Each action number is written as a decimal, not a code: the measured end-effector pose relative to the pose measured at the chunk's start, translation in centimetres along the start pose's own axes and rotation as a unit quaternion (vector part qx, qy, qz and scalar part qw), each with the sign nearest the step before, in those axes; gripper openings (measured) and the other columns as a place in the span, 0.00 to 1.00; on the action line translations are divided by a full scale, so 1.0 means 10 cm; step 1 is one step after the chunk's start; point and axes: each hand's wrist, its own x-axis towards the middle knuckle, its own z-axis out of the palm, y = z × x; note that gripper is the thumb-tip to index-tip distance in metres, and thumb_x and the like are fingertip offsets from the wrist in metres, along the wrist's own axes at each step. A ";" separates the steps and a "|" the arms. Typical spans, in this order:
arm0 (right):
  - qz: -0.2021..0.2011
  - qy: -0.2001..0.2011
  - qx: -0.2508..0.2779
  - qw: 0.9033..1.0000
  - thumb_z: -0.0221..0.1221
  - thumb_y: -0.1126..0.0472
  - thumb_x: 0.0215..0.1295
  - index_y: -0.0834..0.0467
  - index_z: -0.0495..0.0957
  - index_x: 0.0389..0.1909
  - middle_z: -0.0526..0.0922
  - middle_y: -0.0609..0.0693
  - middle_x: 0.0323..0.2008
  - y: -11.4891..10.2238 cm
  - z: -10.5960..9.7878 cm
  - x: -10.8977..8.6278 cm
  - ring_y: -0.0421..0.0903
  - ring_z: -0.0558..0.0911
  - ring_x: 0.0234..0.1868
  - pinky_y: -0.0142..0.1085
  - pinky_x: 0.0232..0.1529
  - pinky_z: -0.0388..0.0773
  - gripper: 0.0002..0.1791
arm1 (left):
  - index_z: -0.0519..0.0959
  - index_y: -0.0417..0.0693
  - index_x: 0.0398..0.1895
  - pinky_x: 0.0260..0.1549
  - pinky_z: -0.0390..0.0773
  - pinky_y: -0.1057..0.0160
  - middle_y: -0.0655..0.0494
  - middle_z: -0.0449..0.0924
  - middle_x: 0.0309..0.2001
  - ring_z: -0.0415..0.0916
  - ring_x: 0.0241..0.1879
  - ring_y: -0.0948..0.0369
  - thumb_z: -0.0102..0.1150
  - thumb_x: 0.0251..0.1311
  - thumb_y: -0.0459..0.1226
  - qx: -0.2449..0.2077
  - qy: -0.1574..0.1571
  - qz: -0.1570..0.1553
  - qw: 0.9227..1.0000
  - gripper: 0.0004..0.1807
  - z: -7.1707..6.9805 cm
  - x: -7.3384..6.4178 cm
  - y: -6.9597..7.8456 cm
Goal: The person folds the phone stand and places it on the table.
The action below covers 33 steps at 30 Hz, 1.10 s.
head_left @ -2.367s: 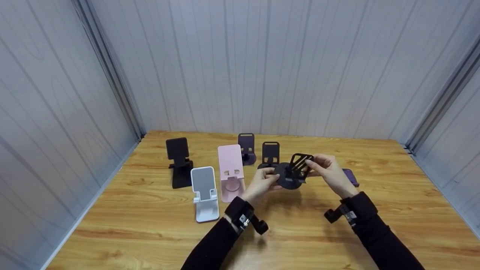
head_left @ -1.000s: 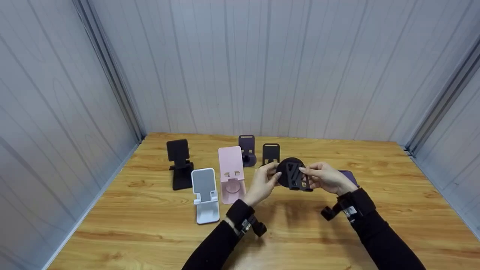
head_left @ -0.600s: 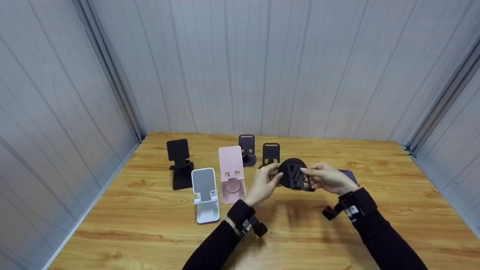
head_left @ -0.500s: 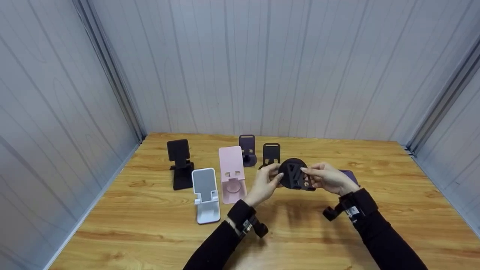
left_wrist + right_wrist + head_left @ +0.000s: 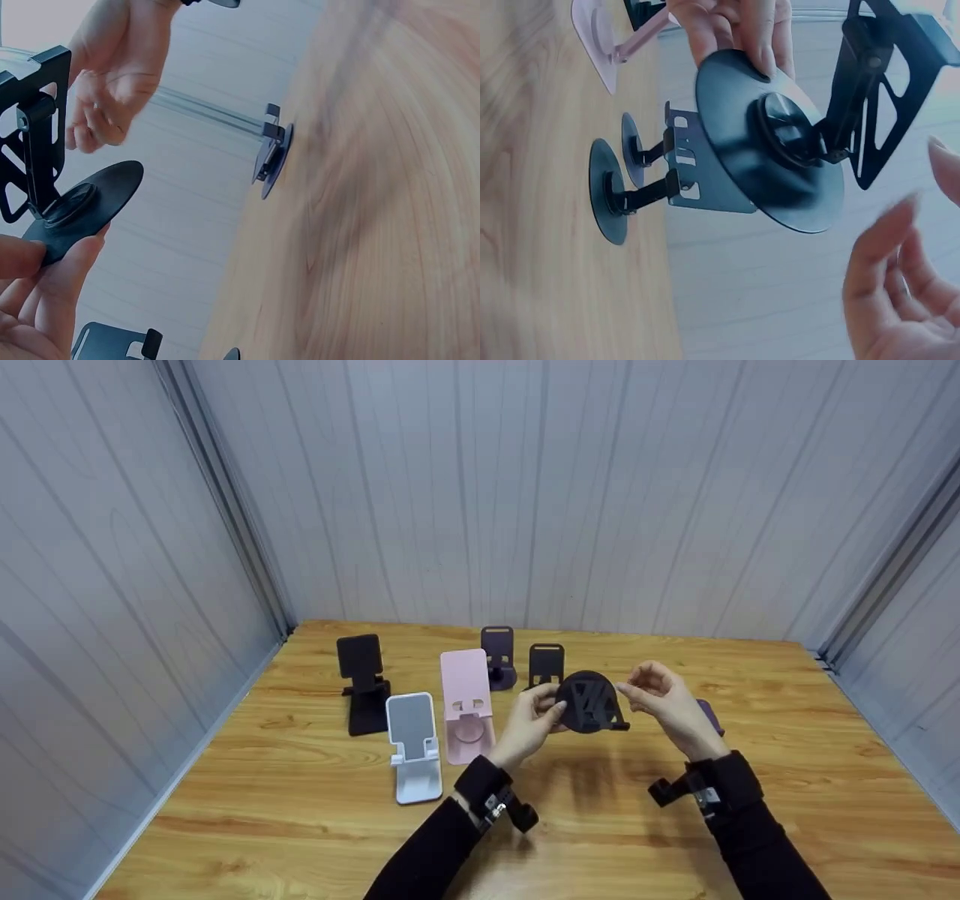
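Note:
My left hand (image 5: pixel 525 727) pinches the round base of a black phone stand (image 5: pixel 589 703) between thumb and fingers, holding it up over the table. In the left wrist view the stand's hinged arm (image 5: pixel 37 150) rises from the disc (image 5: pixel 112 191), with the cut-out cradle at its upper end. To the right of the stand is my right hand (image 5: pixel 667 709), its fingers loosely bent and nothing in them. The right wrist view shows a gap between that hand's thumb and forefinger (image 5: pixel 885 240), both apart from the cradle (image 5: pixel 900 82).
On the wooden table (image 5: pixel 300 825) stand a black phone stand (image 5: pixel 360 656), a white one (image 5: pixel 412 727), a pink one (image 5: pixel 463 679), a dark purple one (image 5: pixel 496 641) and another dark one (image 5: pixel 546 660). A low purple stand (image 5: pixel 711 716) is partly hidden behind my right hand.
The stand's disc has turned to face the head camera, and its cradle has swung down in front of the disc. My right hand has just let go of the cradle and drawn off rightward.

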 end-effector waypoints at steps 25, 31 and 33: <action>0.118 -0.089 0.136 0.980 0.55 0.59 0.83 0.67 0.62 0.73 0.70 0.60 0.69 0.26 0.07 0.03 0.45 0.82 0.59 0.43 0.64 0.82 0.27 | 0.80 0.31 0.53 0.46 0.90 0.59 0.55 0.82 0.39 0.84 0.35 0.64 0.50 0.82 0.42 -0.065 -0.007 -0.102 0.993 0.20 -0.02 0.00 0.04; 0.119 -0.083 0.102 0.984 0.55 0.58 0.83 0.74 0.48 0.80 0.57 0.72 0.77 0.25 0.11 0.03 0.44 0.79 0.61 0.41 0.64 0.82 0.39 | 0.79 0.31 0.58 0.53 0.88 0.53 0.45 0.89 0.46 0.86 0.40 0.63 0.60 0.76 0.38 -0.038 -0.015 -0.111 0.993 0.19 -0.04 0.00 0.05; 0.118 -0.081 0.095 0.985 0.55 0.59 0.83 0.74 0.48 0.80 0.59 0.72 0.76 0.25 0.12 0.03 0.43 0.79 0.60 0.41 0.64 0.82 0.39 | 0.80 0.31 0.58 0.52 0.88 0.52 0.46 0.89 0.44 0.86 0.38 0.64 0.61 0.75 0.37 -0.038 -0.015 -0.111 0.993 0.18 -0.04 -0.01 0.05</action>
